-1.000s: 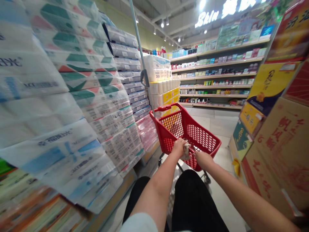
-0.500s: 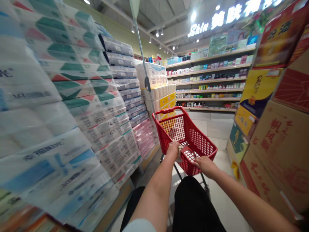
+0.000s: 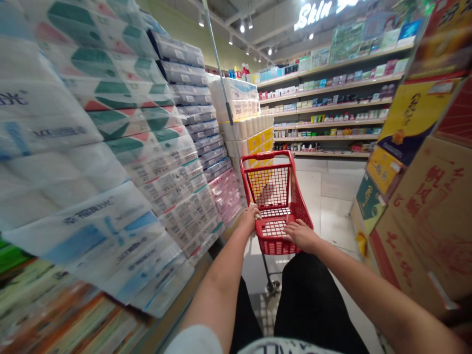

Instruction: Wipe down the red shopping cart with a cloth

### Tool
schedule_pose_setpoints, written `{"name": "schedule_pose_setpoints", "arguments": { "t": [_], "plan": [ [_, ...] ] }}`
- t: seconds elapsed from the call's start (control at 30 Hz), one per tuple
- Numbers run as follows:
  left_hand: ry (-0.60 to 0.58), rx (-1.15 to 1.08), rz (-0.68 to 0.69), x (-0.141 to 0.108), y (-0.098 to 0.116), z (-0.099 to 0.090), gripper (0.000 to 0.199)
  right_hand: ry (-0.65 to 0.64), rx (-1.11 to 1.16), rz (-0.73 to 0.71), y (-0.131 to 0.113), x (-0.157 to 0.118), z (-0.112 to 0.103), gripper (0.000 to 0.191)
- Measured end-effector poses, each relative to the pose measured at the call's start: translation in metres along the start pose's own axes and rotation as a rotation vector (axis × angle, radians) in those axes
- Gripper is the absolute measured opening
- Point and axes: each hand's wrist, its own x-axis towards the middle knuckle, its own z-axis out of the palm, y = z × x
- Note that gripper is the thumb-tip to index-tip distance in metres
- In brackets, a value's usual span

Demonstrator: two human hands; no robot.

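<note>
A red plastic shopping cart point(image 3: 303, 209) with a grid basket stands directly before me, with no goods visible inside. My left hand point(image 3: 249, 219) is closed on its near left corner. Something small and pale shows at those fingers, too unclear to name. Over the near right part of the rim lies my right hand point(image 3: 303, 236), its fingers stretched out and touching the cart. A thin metal pole point(image 3: 217, 54) with a dark sleeve rises by the cart's far left corner; its lower end is hidden.
Wrapped paper packs point(image 3: 121, 216) are piled high close on the left, with more paper rolls point(image 3: 239, 103) beyond. Cardboard boxes point(image 3: 427, 196) form a wall on the right. Shelves point(image 3: 332, 108) of small packaged goods cross the far end. Pale floor tiles point(image 3: 334, 223) run between.
The cart has turned to point more straight ahead, its near end swinging left. Both hands have moved left with it, and the right hand's fingers now lie flatter on the rim.
</note>
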Motion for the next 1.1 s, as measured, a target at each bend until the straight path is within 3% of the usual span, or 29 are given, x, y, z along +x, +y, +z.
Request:
{"name": "schedule_pose_setpoints", "arguments": {
  "t": [0.1, 0.27, 0.43, 0.6, 0.73, 0.97, 1.1],
  "plan": [
    [0.142, -0.004, -0.005, -0.019, -0.008, -0.002, 0.019, -0.053, -0.029, 0.005, -0.01, 0.002, -0.002, 0.045],
    [0.474, 0.028, -0.164, -0.057, -0.024, 0.015, 0.031, -0.19, -0.063, 0.145, -0.042, 0.016, -0.005, 0.05],
    [0.605, 0.031, -0.255, -0.09, -0.03, 0.027, 0.025, -0.275, -0.008, 0.203, -0.061, 0.024, -0.01, 0.057],
    [0.643, 0.026, -0.269, -0.12, -0.025, 0.04, 0.024, -0.312, 0.024, 0.319, -0.072, 0.024, -0.007, 0.06],
    [0.65, -0.01, -0.356, -0.134, -0.024, 0.045, 0.032, -0.294, 0.023, 0.321, -0.078, 0.021, -0.002, 0.06],
    [0.505, 0.044, -0.446, -0.142, -0.034, 0.046, 0.028, -0.28, -0.055, 0.247, -0.079, 0.021, -0.003, 0.055],
    [0.407, 0.062, -0.419, -0.149, -0.036, 0.054, 0.03, -0.307, -0.055, 0.213, -0.074, 0.022, -0.004, 0.05]
  ]
}}
